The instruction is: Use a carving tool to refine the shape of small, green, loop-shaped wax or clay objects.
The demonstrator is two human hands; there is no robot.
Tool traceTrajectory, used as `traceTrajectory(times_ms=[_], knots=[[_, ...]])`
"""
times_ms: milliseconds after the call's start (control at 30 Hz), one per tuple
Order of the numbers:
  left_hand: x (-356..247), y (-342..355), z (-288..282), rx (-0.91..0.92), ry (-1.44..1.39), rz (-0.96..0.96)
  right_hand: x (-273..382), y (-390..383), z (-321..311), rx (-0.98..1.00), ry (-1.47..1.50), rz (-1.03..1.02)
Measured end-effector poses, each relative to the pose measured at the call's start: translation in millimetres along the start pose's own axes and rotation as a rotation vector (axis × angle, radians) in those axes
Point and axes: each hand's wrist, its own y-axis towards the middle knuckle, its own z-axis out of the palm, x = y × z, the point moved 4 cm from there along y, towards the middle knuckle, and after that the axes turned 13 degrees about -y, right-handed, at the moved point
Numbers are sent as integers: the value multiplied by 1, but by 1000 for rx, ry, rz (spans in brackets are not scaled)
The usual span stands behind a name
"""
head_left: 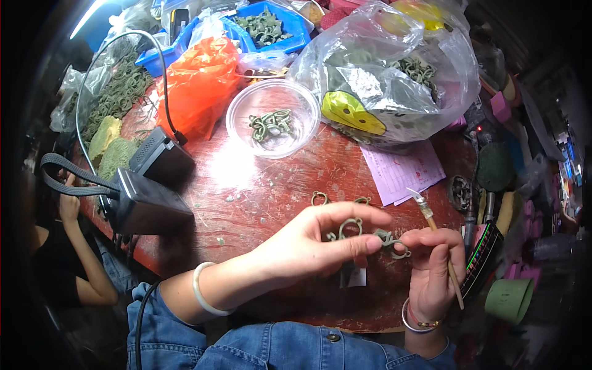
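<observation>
My right hand (435, 262) grips a craft knife (427, 213) with a slim wooden handle, its blade pointing up and away. Its fingertips also pinch one end of a small grey-green ring-shaped piece (387, 239). My left hand (320, 237) reaches across from the left, thumb and forefinger apart. Its thumb tip is right beside that piece; whether they touch I cannot tell. Through the gap between thumb and forefinger shows another green ring piece (351, 226), and a further ring (319, 198) lies just beyond the hand. The left hand's other fingers are mostly hidden.
On the red table (246, 216) stand a clear round tub (231, 132) with green pieces, a big plastic bag (364, 68), an orange bag (197, 83), pink paper (401, 169) and a black boxy device (148, 203). Another person's arm (89, 265) shows at left.
</observation>
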Motion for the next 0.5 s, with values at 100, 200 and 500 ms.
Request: traceTrajectory(times_ms=[100,200,500], knots=[[9,2,0,103,-64,-25,-2,0,-2,24,78,31],[11,3,3,159,-58,-40,6,-2,1,66,-19,43],[13,3,-3,59,-173,-88,8,-3,-15,-113,-20,-18]])
